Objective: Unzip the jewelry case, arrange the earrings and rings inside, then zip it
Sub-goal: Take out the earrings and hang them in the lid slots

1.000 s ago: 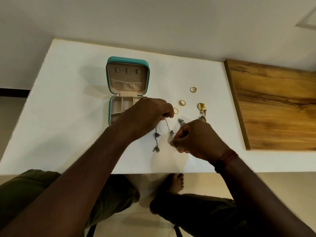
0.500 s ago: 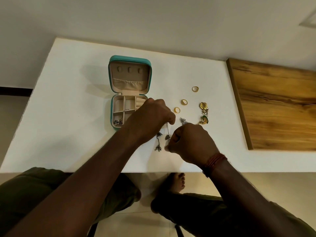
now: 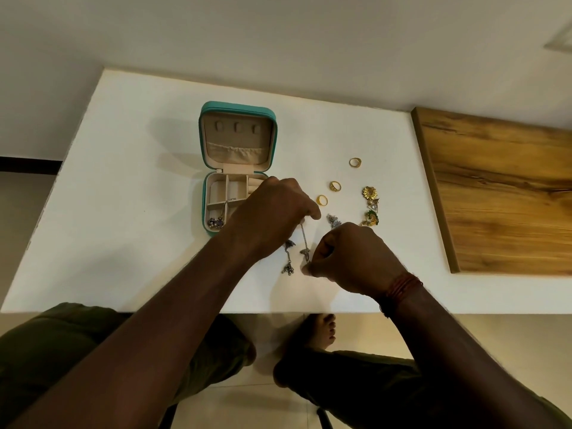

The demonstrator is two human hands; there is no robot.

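Note:
The teal jewelry case [image 3: 237, 107] lies open on the white table [image 3: 130, 193], its lid flat at the back. A dark earring [image 3: 216, 222] sits in its front left compartment. My left hand [image 3: 272, 209] pinches the top of a long silver drop earring [image 3: 304, 243], and my right hand [image 3: 349, 253] pinches its lower end. A second silver drop earring [image 3: 288, 258] lies on the table just left of it. Three gold rings [image 3: 322, 200] [image 3: 335, 186] [image 3: 355, 162] lie to the right of the case.
Gold flower earrings [image 3: 370, 192], a green and gold earring [image 3: 370, 218] and a small silver piece [image 3: 333, 220] lie right of my hands. A wooden board [image 3: 501, 193] covers the table's right end. My knees and a bare foot show below the front edge.
Both hands have drifted slightly toward me with the silver earring stretched between them. My left hand now uncovers more of the case's tray.

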